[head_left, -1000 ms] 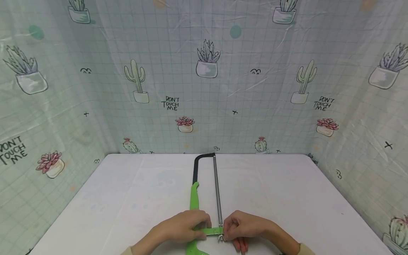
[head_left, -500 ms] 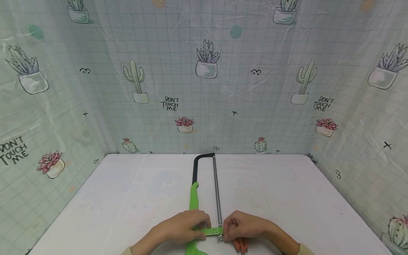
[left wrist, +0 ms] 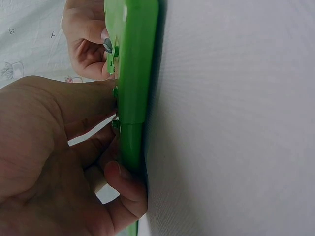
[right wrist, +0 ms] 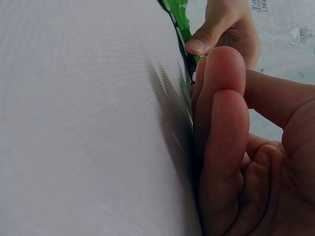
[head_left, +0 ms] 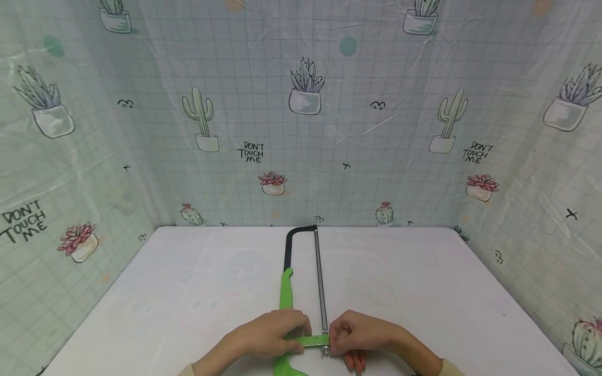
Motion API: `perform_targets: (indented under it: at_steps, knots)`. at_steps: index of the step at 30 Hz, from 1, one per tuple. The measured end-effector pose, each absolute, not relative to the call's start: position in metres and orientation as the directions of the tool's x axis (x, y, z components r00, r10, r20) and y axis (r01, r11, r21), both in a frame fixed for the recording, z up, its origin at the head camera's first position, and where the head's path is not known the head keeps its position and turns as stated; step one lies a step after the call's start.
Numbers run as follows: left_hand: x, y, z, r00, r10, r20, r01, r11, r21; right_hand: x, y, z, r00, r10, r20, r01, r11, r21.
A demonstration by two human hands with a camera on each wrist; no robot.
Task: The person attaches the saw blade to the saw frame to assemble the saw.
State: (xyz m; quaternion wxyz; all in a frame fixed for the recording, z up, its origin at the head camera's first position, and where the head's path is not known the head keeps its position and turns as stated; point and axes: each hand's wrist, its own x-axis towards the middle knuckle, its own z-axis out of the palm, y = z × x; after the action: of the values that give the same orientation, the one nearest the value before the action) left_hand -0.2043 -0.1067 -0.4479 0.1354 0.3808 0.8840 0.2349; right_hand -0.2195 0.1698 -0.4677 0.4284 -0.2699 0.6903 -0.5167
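Observation:
A hacksaw [head_left: 286, 293] with a green handle and a black front frame lies flat on the white table. Its grey blade [head_left: 321, 282] runs along the right side, down to a green crosspiece [head_left: 314, 341]. My left hand [head_left: 269, 334] grips the green frame beside that crosspiece, thumb and fingers bent round it. At the blade's near end sits a small metal wing nut [head_left: 325, 352]. My right hand [head_left: 363, 332] pinches at this wing nut with thumb and forefinger, its lower fingers resting on the table. In the right wrist view, those fingers [right wrist: 226, 123] hide the pinch.
The white table [head_left: 414, 282] stretches out on both sides of the hacksaw. Behind it and at the sides hangs a curtain [head_left: 348, 125] printed with cacti. The hacksaw's front end lies close to the table's far edge.

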Motion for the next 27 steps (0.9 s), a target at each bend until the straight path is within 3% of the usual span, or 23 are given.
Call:
perform_targets:
  at_steps: [27]
  knots:
    - [-0.2025, -0.1052, -0.4487, -0.675, 0.736, -0.058, 0.612, 0.602, 0.513, -0.2180, 0.1689, -0.4697, -0.519, -0.798, -0.307, 0.010, 0.353, -0.935]
